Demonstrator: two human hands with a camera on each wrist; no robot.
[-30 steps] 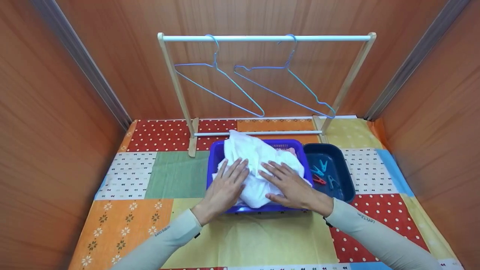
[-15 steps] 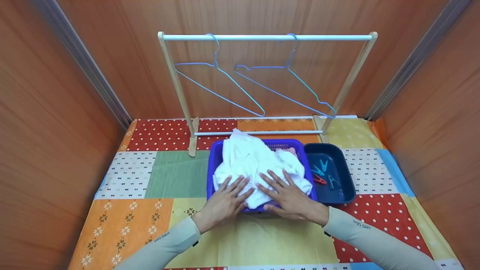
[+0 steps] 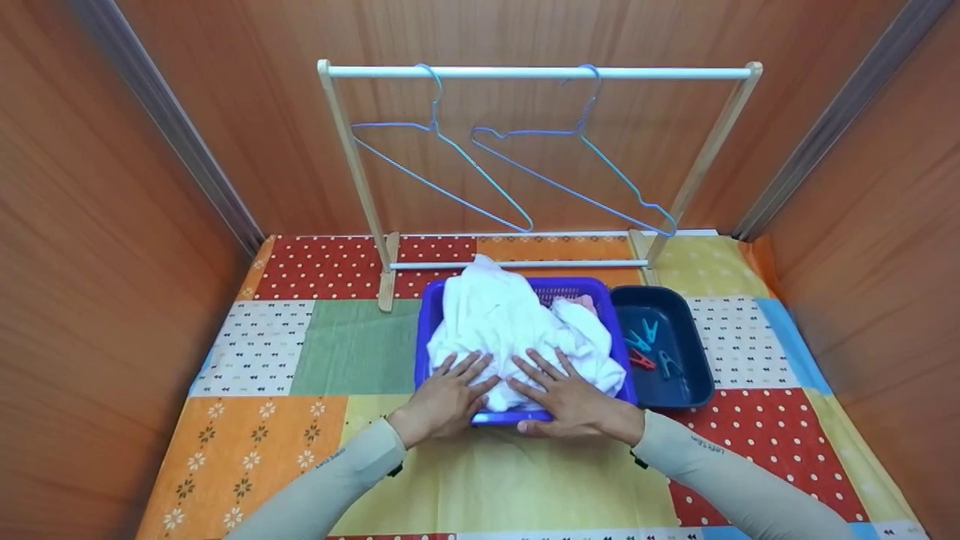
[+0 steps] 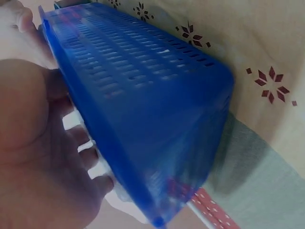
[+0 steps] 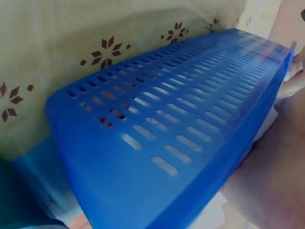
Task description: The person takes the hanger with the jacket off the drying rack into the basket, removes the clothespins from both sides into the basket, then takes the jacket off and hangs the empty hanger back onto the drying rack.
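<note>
A purple-blue slotted plastic basket (image 3: 424, 337) holds a heap of white cloth (image 3: 499, 311), with a bit of pink fabric (image 3: 583, 302) showing at its back right. My left hand (image 3: 448, 394) lies with spread, straight fingers on the front left of the cloth. Beside it my right hand (image 3: 570, 397) rests on the front right, fingers also spread, thumb over the basket's front rim. Both palms reach across the near rim. From the left wrist view, the left hand (image 4: 43, 152) shows beside the basket's slotted wall (image 4: 128, 71), fingertips over the rim on the white cloth.
Behind the basket stands a rack with a white top bar (image 3: 510, 73), bearing two hangers, a left one (image 3: 480, 172) and a right one (image 3: 615, 176). Right of the basket sits a dark tray (image 3: 694, 375) with several clothespins (image 3: 667, 365). A patchwork cloth (image 3: 352, 349) covers the surface between wooden walls.
Both hands have slid back toward the basket's front rim. The white cloth looks flatter at the front and has shifted a little; the hands remain spread.
</note>
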